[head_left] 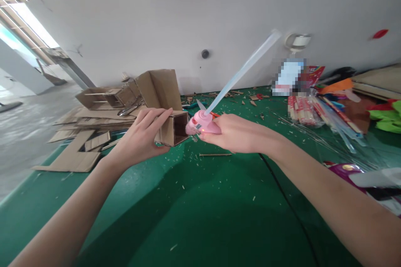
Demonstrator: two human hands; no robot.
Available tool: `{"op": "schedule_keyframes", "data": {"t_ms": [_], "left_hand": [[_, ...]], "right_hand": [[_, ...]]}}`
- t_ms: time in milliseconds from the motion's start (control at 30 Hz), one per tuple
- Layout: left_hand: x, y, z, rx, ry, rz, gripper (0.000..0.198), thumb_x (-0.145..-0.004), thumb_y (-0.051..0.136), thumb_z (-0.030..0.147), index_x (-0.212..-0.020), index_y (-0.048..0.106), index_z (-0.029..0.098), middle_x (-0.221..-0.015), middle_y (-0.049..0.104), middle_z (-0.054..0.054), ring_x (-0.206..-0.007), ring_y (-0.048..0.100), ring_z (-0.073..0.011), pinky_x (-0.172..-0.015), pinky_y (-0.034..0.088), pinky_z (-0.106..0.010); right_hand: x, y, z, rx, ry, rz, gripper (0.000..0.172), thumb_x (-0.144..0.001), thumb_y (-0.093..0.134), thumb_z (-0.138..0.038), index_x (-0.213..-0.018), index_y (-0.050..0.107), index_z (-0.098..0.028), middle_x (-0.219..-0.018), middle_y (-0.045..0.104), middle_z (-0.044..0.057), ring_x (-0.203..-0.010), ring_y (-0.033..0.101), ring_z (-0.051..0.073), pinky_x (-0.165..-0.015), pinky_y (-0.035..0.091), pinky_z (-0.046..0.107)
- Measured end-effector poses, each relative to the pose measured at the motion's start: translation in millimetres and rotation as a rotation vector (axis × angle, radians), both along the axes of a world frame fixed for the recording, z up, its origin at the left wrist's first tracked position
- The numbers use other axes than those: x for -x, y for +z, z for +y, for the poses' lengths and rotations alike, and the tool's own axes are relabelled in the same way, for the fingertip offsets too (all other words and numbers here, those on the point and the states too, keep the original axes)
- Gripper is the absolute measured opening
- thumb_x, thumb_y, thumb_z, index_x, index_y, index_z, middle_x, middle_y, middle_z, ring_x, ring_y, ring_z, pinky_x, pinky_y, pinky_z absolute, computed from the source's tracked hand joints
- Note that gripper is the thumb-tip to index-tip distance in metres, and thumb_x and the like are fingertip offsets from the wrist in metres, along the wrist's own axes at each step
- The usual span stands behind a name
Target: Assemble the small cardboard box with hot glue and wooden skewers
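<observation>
My left hand (pixel 142 133) is closed around a small open cardboard box (pixel 167 130), fingers on its top and thumb underneath. The box's open end faces right. In my right hand (pixel 238 132) is a pink hot glue gun (pixel 203 123), with a long clear glue stick (pixel 242 69) rising from its back. The gun's front is close to the box's right edge; I cannot tell whether its tip touches the cardboard. Below them a thin wooden stick (pixel 215 154) lies on the green table (pixel 200 217). A black cord (pixel 282 190) runs under my right forearm.
Flat cardboard pieces (pixel 72 150) and cardboard constructions (pixel 103 98) are stacked at the left. Scissors (pixel 200 105) and scraps lie at the back, near the wall (pixel 150 29). Packaged sticks (pixel 302 110), more glue sticks (pixel 340 129) and a purple object (pixel 347 173) sit at the right.
</observation>
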State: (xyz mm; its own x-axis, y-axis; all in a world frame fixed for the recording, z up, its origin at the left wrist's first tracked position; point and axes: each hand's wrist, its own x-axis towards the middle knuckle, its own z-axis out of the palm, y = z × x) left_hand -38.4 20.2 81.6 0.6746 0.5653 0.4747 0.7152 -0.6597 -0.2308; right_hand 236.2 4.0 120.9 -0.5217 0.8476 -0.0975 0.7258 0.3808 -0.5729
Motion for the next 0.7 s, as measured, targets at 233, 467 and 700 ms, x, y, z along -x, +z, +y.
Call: {"op": "schedule_keyframes", "data": {"t_ms": [233,467,700], "left_hand": [[-1.4,-6.9,0.7,0.139,0.01,-0.142,0.082,-0.074,0.068,0.036,-0.143,0.029,0.019,-0.135,0.049,-0.014,-0.122,0.048,-0.0333,-0.104,0.041,-0.051],[-8.1,-9.5,-1.2,0.162,-0.061,-0.131,0.077,-0.077,0.068,0.035,-0.142,0.03,0.019,-0.134,0.049,-0.014,-0.122,0.048,-0.0313,-0.103,0.043,-0.049],[-11.0,-13.9,-2.0,0.216,-0.05,-0.143,0.076,-0.077,0.069,0.042,-0.14,0.033,0.019,-0.133,0.05,-0.014,-0.122,0.049,-0.0318,-0.103,0.044,-0.049]], "right_hand": [[0.0,0.7,-1.4,0.1,0.02,0.117,0.038,-0.086,0.047,-0.05,-0.063,0.04,-0.021,-0.05,0.046,-0.004,-0.044,0.047,0.01,-0.048,0.032,0.027],[6.3,-12.0,1.5,0.103,0.072,0.103,0.033,-0.087,0.044,-0.045,-0.065,0.043,-0.021,-0.053,0.05,-0.004,-0.044,0.052,0.01,-0.051,0.036,0.027],[9.5,-20.7,2.7,0.127,0.058,0.093,0.033,-0.088,0.041,-0.047,-0.067,0.042,-0.021,-0.053,0.051,-0.004,-0.044,0.052,0.011,-0.05,0.037,0.027]]}}
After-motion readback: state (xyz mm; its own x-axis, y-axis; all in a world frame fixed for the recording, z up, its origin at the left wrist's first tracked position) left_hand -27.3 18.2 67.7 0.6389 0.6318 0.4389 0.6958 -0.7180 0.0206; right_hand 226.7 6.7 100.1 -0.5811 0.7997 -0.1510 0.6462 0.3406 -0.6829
